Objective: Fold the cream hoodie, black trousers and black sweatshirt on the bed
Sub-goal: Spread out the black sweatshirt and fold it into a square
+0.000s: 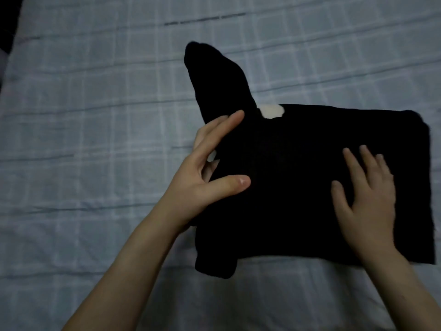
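Observation:
A black sweatshirt (298,168) lies partly folded on the bed as a dark rectangle. One sleeve (214,77) sticks out toward the far left, and a second bit of sleeve (214,266) pokes out at the near left corner. A small cream patch (270,111) shows at the garment's far edge. My left hand (212,170) grips the left edge, with the thumb on top and the fingers reaching toward the sleeve's base. My right hand (367,192) rests flat on the right part with its fingers spread. The cream hoodie and black trousers are not in view.
The bed is covered by a pale blue checked sheet (95,139) with shallow wrinkles. A dark gap beyond the bed's edge (7,25) shows at the top left corner.

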A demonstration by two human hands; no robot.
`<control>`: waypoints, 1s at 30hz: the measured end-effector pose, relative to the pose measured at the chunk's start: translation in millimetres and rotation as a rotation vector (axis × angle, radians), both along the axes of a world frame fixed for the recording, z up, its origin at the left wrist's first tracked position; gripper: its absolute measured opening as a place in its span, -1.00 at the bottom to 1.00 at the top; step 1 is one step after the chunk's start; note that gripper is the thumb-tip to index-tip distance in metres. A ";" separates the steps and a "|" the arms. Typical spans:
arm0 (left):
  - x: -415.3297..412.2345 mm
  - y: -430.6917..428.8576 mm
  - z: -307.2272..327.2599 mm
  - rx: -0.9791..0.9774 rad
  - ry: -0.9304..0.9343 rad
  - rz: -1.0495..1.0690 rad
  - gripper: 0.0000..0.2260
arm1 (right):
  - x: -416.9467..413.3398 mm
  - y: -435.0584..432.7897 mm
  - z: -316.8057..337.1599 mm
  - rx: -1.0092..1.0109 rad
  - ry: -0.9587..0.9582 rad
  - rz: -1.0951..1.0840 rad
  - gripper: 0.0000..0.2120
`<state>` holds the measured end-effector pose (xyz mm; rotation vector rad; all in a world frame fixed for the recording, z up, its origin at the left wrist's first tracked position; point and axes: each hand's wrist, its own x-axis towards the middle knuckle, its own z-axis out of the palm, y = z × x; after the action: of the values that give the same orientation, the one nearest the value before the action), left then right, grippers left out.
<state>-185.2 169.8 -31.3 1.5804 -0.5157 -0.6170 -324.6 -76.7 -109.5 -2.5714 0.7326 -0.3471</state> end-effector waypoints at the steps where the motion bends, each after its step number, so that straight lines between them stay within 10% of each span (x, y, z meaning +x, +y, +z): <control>1: -5.6 -14.5 5.8 -0.001 -0.014 -0.020 -0.29 | -8.9 -17.2 -0.3 0.005 0.004 -0.039 -0.44; 21: -112.3 -304.8 -83.9 0.268 -0.066 -0.195 -0.30 | -99.0 -156.0 -26.5 0.969 -0.252 -0.231 -0.65; 30: -124.1 -307.5 -67.1 0.299 0.083 -0.303 -0.49 | -100.4 -163.4 4.4 0.975 -0.355 -0.320 -0.62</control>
<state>-309.4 -137.7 -98.3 1.7617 -0.6290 -1.0235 -425.0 -240.1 -105.0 -1.4390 0.8864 -0.3985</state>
